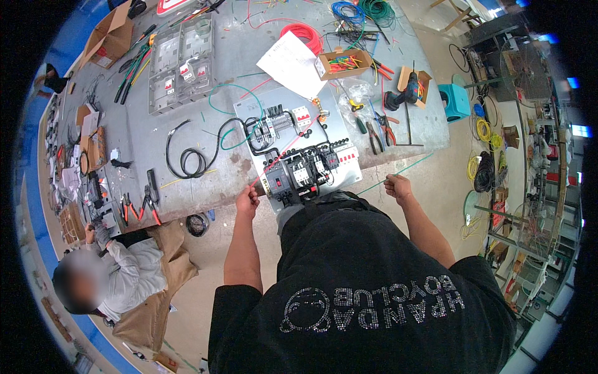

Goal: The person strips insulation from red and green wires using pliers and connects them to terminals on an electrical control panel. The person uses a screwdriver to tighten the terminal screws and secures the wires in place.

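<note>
In front of me, at the table's edge, lies a metal mounting panel (pixel 339 133) carrying black contactors (pixel 301 172), breakers with red switches (pixel 347 158) and black wiring. My left hand (pixel 248 199) is closed at the panel's left corner, its fingers pinching a thin red wire (pixel 290 145) that runs up across the panel. Off the panel's right side, my right hand (pixel 397 187) is closed on a thin green wire (pixel 411 166), which sticks out on both sides of the fingers. A sheet of paper (pixel 289 64) partly covers the panel's far end.
Pliers (pixel 374 138), a cordless drill (pixel 409 91) and a box of coloured wire pieces (pixel 344 63) lie at the right of the table (pixel 239 148). Looped black cable (pixel 194 163) and a grey enclosure (pixel 180 65) are on the left. Another person (pixel 134 268) works at lower left.
</note>
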### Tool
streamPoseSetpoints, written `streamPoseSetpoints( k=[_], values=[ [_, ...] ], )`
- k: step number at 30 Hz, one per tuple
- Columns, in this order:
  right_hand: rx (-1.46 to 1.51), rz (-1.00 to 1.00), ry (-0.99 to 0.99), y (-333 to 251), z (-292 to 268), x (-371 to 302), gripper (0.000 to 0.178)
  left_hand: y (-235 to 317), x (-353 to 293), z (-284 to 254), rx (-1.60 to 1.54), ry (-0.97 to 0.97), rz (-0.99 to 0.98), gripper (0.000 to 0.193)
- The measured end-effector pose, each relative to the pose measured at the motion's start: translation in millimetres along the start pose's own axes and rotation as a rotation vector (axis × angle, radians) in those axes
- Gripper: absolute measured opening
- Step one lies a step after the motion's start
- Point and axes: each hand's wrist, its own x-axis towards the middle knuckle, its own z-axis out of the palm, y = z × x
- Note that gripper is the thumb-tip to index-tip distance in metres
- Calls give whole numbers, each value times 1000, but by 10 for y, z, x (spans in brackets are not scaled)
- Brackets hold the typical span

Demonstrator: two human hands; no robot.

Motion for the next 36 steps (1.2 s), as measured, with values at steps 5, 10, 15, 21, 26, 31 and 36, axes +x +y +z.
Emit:
streamPoseSetpoints(
  k=[5,10,15,21,26,31,36],
  values=[
    [-25,-97,-63,-210,179,-62,18,183,-429,201,-81,-186,53,24],
    [91,-270,-305,-857,866,-415,15,288,-1266,991,-224,-473,29,20],
    [-324,-664,-343,-1213,1486,-845,22,-106,-1540,1973,-388,-803,-136,20],
    [-202,-595,-466,-1160,1545,-851,18,-547,-1597,2822,-247,-833,-182,19],
    [-351,-691,-487,-1219,1209,-247,29,-664,-1480,3040,391,-684,-152,21],
    [-959,-951,-441,-1134,537,266,38,-797,-1203,3000,333,-245,289,24],
    [-1122,-976,-659,-815,-7,717,42,-419,-1007,3419,210,-46,337,49]
  ],
)
